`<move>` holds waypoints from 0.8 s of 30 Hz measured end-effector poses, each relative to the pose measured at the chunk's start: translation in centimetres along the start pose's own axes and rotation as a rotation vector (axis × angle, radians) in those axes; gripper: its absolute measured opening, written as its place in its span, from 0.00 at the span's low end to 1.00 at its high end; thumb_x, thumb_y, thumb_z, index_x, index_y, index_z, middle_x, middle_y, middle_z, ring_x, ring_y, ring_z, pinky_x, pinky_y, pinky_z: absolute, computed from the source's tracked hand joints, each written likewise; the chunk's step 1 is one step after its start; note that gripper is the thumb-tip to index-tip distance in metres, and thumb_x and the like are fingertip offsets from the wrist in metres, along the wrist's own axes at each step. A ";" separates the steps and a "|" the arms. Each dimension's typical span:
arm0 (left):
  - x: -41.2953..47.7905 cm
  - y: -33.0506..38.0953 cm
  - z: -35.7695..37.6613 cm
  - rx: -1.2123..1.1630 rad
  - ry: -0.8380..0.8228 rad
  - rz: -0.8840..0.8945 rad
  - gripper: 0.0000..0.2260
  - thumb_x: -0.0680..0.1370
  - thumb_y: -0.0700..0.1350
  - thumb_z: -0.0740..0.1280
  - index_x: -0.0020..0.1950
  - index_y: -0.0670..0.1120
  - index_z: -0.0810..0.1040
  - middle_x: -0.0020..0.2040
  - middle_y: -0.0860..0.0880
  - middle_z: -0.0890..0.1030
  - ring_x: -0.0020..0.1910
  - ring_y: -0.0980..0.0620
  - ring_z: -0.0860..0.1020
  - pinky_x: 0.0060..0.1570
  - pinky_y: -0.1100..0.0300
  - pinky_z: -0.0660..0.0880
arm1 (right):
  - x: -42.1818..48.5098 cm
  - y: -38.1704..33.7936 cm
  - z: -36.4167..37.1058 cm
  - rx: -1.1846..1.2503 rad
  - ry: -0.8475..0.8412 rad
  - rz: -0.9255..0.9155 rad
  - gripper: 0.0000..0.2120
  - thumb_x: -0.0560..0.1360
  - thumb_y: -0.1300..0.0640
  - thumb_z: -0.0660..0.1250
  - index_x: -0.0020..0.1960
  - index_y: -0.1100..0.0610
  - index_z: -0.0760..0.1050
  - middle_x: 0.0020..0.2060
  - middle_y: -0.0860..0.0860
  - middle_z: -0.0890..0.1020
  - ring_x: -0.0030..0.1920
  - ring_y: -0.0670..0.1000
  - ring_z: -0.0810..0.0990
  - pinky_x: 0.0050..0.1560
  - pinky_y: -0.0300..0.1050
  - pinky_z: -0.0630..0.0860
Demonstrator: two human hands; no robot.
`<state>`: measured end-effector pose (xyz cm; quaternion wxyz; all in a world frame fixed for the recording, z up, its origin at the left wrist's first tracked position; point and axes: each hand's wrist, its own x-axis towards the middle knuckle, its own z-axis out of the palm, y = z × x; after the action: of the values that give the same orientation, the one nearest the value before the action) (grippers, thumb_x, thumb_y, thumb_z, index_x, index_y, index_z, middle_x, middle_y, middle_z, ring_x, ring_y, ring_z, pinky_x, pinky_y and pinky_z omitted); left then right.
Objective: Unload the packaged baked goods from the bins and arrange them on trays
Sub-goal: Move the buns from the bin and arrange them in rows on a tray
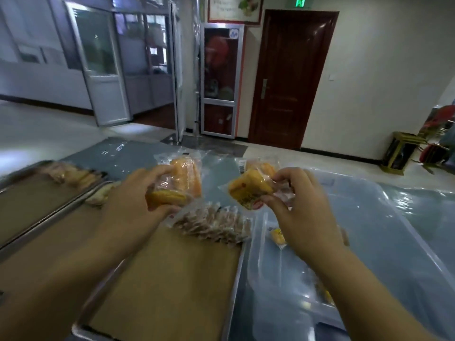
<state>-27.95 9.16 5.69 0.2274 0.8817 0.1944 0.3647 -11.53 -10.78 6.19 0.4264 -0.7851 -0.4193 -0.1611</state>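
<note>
Trays: near metal tray (pixel 236 274), lined with brown paper, carries one overlapping row of clear-wrapped brownish baked goods (pixel 211 223) along its far edge; far tray (pixel 14 179) holds a similar row. Left hand (pixel 134 205) fingers pinch glossy yellow-orange packets (pixel 177 187); right hand (pixel 302 212) fingers pinch one blocky yellow packet (pixel 248 189), both above the plastic-covered surface (pixel 394 232).

far tray (pixel 29 193): its left side runs off the picture edge; the packs on it are a blur.
near tray (pixel 157 279): its near end is cut off at the bottom edge.
left hand (pixel 130 200): covers part of the yellow cakes (pixel 182 180) it holds.
label on wrapped cake (pixel 248 188): words too blurry to read.
row of packs (pixel 211 222): blurry, cannot count them.
small pack (pixel 278 236): partly hidden behind the right hand (pixel 300 207).
</note>
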 end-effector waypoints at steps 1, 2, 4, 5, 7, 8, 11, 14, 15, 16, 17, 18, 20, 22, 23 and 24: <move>-0.6 -1.8 -1.2 0.020 -0.009 -0.024 0.29 0.66 0.44 0.76 0.63 0.60 0.71 0.51 0.57 0.71 0.46 0.60 0.71 0.43 0.69 0.65 | -0.3 -1.2 1.4 0.022 -0.028 -0.008 0.17 0.72 0.57 0.71 0.51 0.43 0.66 0.48 0.41 0.68 0.45 0.35 0.70 0.44 0.30 0.67; -1.3 -3.7 -2.4 0.030 -0.020 -0.041 0.29 0.65 0.44 0.77 0.62 0.61 0.71 0.51 0.56 0.72 0.47 0.58 0.71 0.44 0.68 0.65 | -0.6 -2.3 2.9 0.031 -0.060 -0.013 0.16 0.72 0.57 0.71 0.51 0.43 0.67 0.47 0.41 0.69 0.45 0.33 0.70 0.44 0.29 0.67; -2.5 -8.0 -4.9 0.030 -0.038 -0.038 0.30 0.64 0.43 0.78 0.60 0.62 0.71 0.50 0.59 0.72 0.47 0.59 0.71 0.45 0.67 0.66 | -1.4 -4.8 6.3 0.030 -0.107 -0.020 0.15 0.72 0.57 0.71 0.51 0.44 0.68 0.47 0.40 0.69 0.44 0.33 0.69 0.43 0.28 0.65; -3.0 -10.2 -6.1 0.010 -0.054 -0.045 0.30 0.64 0.42 0.78 0.59 0.62 0.71 0.50 0.62 0.71 0.48 0.61 0.72 0.45 0.66 0.68 | -1.7 -5.9 8.1 0.032 -0.124 -0.017 0.15 0.72 0.56 0.71 0.51 0.43 0.67 0.47 0.39 0.69 0.44 0.33 0.69 0.42 0.28 0.65; -4.2 -14.5 -8.5 -0.026 -0.100 -0.080 0.31 0.64 0.39 0.78 0.59 0.63 0.71 0.51 0.64 0.71 0.51 0.60 0.74 0.48 0.60 0.72 | -2.6 -8.3 11.8 0.050 -0.149 -0.004 0.15 0.72 0.57 0.70 0.50 0.43 0.67 0.45 0.37 0.68 0.45 0.33 0.69 0.42 0.28 0.65; -4.7 -16.6 -9.6 0.001 -0.110 -0.089 0.32 0.64 0.40 0.78 0.60 0.62 0.70 0.51 0.64 0.70 0.51 0.57 0.74 0.50 0.59 0.72 | -3.0 -9.4 13.6 0.055 -0.164 0.001 0.15 0.72 0.57 0.71 0.49 0.43 0.67 0.45 0.37 0.68 0.45 0.33 0.69 0.42 0.28 0.65; -6.6 -22.1 -12.6 0.080 -0.120 -0.140 0.32 0.64 0.40 0.77 0.64 0.57 0.71 0.49 0.63 0.67 0.50 0.57 0.71 0.49 0.61 0.69 | -4.0 -12.5 19.0 0.054 -0.236 0.024 0.14 0.72 0.56 0.71 0.49 0.43 0.68 0.46 0.40 0.70 0.45 0.32 0.68 0.41 0.29 0.65; -7.8 -26.0 -15.0 0.029 -0.139 -0.227 0.31 0.66 0.38 0.76 0.65 0.53 0.71 0.52 0.55 0.68 0.47 0.59 0.71 0.42 0.72 0.69 | -4.5 -15.1 23.7 0.083 -0.295 0.050 0.17 0.71 0.56 0.71 0.48 0.40 0.66 0.45 0.37 0.69 0.45 0.31 0.69 0.41 0.30 0.66; -8.0 -27.1 -15.7 -0.006 -0.146 -0.254 0.30 0.66 0.37 0.76 0.65 0.53 0.71 0.54 0.53 0.69 0.46 0.59 0.71 0.39 0.75 0.70 | -4.5 -15.8 25.2 0.095 -0.310 0.064 0.17 0.71 0.56 0.71 0.47 0.39 0.66 0.45 0.36 0.69 0.45 0.33 0.70 0.41 0.31 0.67; -8.1 -28.0 -16.2 -0.031 -0.153 -0.275 0.30 0.67 0.36 0.75 0.65 0.52 0.71 0.54 0.52 0.69 0.47 0.61 0.72 0.38 0.77 0.69 | -4.4 -16.4 26.7 0.100 -0.322 0.083 0.18 0.71 0.56 0.72 0.46 0.39 0.66 0.45 0.36 0.69 0.45 0.35 0.71 0.41 0.33 0.68; -8.1 -29.0 -16.7 -0.043 -0.156 -0.293 0.29 0.67 0.35 0.75 0.65 0.51 0.71 0.54 0.51 0.69 0.47 0.64 0.72 0.38 0.80 0.68 | -4.3 -16.8 28.0 0.100 -0.335 0.102 0.18 0.71 0.56 0.72 0.45 0.39 0.65 0.45 0.36 0.69 0.44 0.36 0.71 0.41 0.34 0.68; -8.1 -30.1 -17.1 -0.050 -0.158 -0.306 0.29 0.67 0.34 0.75 0.65 0.49 0.71 0.54 0.51 0.70 0.46 0.67 0.72 0.37 0.80 0.67 | -4.2 -17.2 29.4 0.099 -0.349 0.119 0.18 0.71 0.57 0.72 0.44 0.39 0.65 0.45 0.36 0.69 0.44 0.36 0.71 0.41 0.34 0.68; -7.9 -32.1 -17.9 -0.073 -0.164 -0.331 0.29 0.68 0.33 0.74 0.65 0.48 0.71 0.53 0.51 0.70 0.45 0.67 0.73 0.36 0.80 0.68 | -3.8 -17.7 32.0 0.109 -0.376 0.143 0.18 0.71 0.57 0.71 0.43 0.39 0.65 0.45 0.36 0.70 0.45 0.35 0.71 0.40 0.32 0.68; -7.4 -34.5 -18.6 -0.095 -0.178 -0.367 0.29 0.68 0.33 0.74 0.66 0.47 0.71 0.51 0.53 0.70 0.42 0.60 0.74 0.36 0.79 0.69 | -3.0 -18.2 34.8 0.118 -0.388 0.158 0.19 0.71 0.58 0.72 0.42 0.39 0.65 0.45 0.35 0.69 0.44 0.34 0.71 0.39 0.30 0.66; -7.0 -35.9 -19.0 -0.094 -0.181 -0.379 0.29 0.68 0.33 0.74 0.66 0.48 0.70 0.51 0.55 0.70 0.42 0.60 0.73 0.36 0.79 0.69 | -2.4 -18.4 36.4 0.119 -0.387 0.165 0.19 0.70 0.58 0.72 0.42 0.39 0.65 0.45 0.35 0.69 0.44 0.34 0.70 0.38 0.30 0.65; -6.5 -37.3 -19.3 -0.084 -0.184 -0.385 0.29 0.68 0.34 0.75 0.66 0.48 0.70 0.51 0.54 0.70 0.42 0.60 0.73 0.36 0.79 0.69 | -1.8 -18.6 38.0 0.122 -0.386 0.176 0.19 0.70 0.58 0.73 0.42 0.39 0.65 0.44 0.35 0.69 0.44 0.34 0.70 0.38 0.30 0.65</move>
<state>-52.90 41.50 -6.01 0.3462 0.8476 0.3224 0.2401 -31.37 24.14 -7.13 0.3973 -0.8077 -0.4320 0.0558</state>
